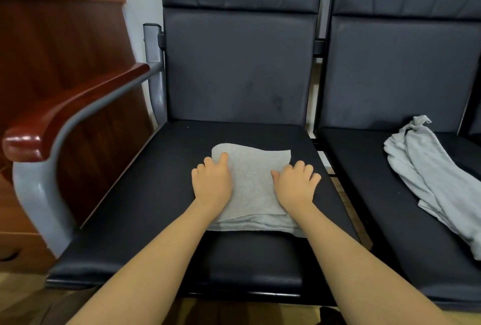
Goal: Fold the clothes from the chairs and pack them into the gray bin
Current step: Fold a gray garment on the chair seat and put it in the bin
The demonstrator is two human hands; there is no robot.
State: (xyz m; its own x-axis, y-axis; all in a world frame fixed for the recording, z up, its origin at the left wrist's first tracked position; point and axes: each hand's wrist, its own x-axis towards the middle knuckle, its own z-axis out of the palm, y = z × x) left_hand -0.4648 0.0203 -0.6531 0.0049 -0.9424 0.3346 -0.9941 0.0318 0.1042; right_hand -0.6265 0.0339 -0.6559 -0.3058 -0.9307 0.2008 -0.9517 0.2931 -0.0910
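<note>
A light grey garment [251, 181], folded into a rough rectangle, lies on the black seat of the left chair [145, 194]. My left hand [212, 181] rests flat on its left part, fingers spread and pointing away from me. My right hand [295, 184] presses on its right edge, fingers slightly bent over the cloth's side. A second light grey garment [432, 181] lies crumpled and unfolded on the seat of the right chair [369, 168]. The gray bin is not in view.
The left chair has a red-brown wooden armrest [65, 113] on a grey metal frame at its left. A dark wooden cabinet [59, 46] stands beyond it against a white wall. Both chair backs rise behind the seats.
</note>
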